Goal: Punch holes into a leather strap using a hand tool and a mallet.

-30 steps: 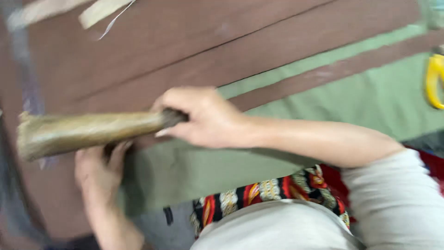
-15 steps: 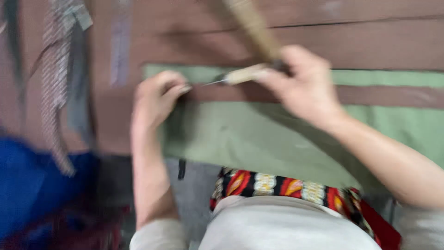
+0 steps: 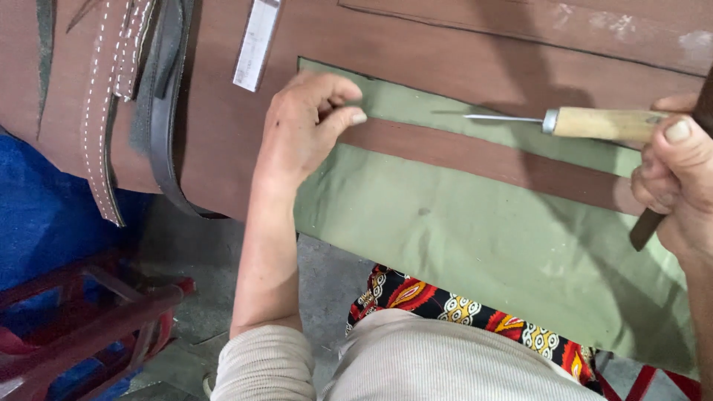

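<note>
Plainly the sharp thing here is the awl (image 3: pixel 572 121), and every place below is told from the brown strip (image 3: pixel 475 158) that lies across the green canvas (image 3: pixel 475 245). The right hand (image 3: pixel 676 174) has its fingers closed around the awl's pale wooden handle at the strip's right end, and a dark stick-like piece, only partly in view, seems to be in the same fist; the thin steel shaft runs level just above the strip, its tip aimed along it toward the left hand (image 3: pixel 301 134). That hand grips nothing: it lies palm down at the strip's left end, fingers curled, fingertips pressing on the canvas edge just above the strip. The likeliest mishap, as I judge it, is a slip of the point along the strip into those fingertips, since they sit in its line with bare cloth between. A crowded fist could also let the handle roll, so the point would scratch the strip or prick the canvas off the intended spot. If the left hand eases, the canvas, which hangs over the near edge of the brown board (image 3: pixel 460 44) below the strip, may slide or pucker. The stitched leather straps (image 3: pixel 111 111) and a pale ruler (image 3: pixel 256 44) lie well left of the strip, out of harm.
</note>
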